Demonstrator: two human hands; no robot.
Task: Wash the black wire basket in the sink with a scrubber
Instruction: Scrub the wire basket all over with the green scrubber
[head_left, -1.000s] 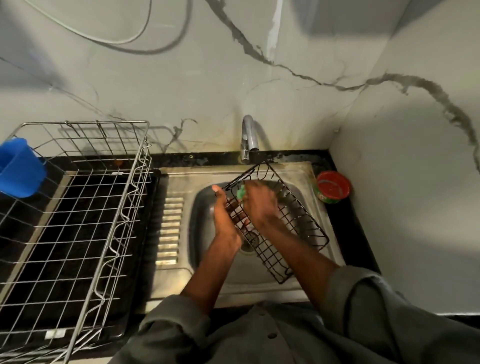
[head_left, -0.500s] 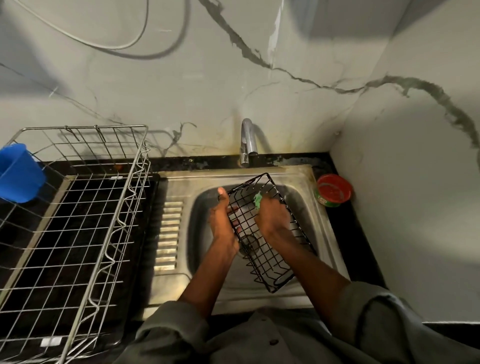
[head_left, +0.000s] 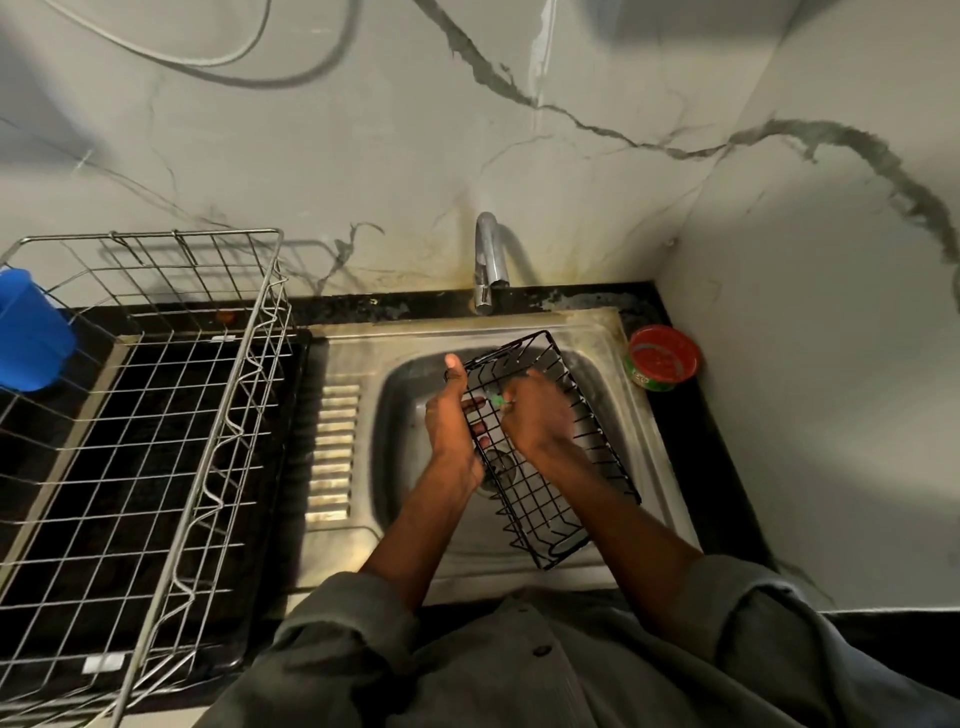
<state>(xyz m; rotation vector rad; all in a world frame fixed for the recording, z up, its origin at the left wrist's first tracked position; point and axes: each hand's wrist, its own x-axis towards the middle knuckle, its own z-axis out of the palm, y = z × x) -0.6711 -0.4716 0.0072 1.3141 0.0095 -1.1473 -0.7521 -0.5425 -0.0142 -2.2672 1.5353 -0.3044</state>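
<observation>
A black wire basket (head_left: 540, 499) is held tilted over the steel sink (head_left: 395, 415), its long side running from the tap end toward me. My left hand (head_left: 451, 415) grips its left rim, thumb up and fingers showing through the wires. Inside the basket, my right hand (head_left: 535, 415) holds a green scrubber (head_left: 500, 399) against the wires; only a small green tip shows past the fingers.
A curved steel tap (head_left: 487, 260) stands behind the sink. A red round tub (head_left: 662, 356) sits on the black counter at the sink's right corner. A large steel dish rack (head_left: 171, 415) fills the left side, with a blue cup (head_left: 31, 332) on its far-left edge.
My right hand with the scrubber has moved back and forth inside the basket, now slightly left toward my left hand. The basket has shifted a little in the sink.
</observation>
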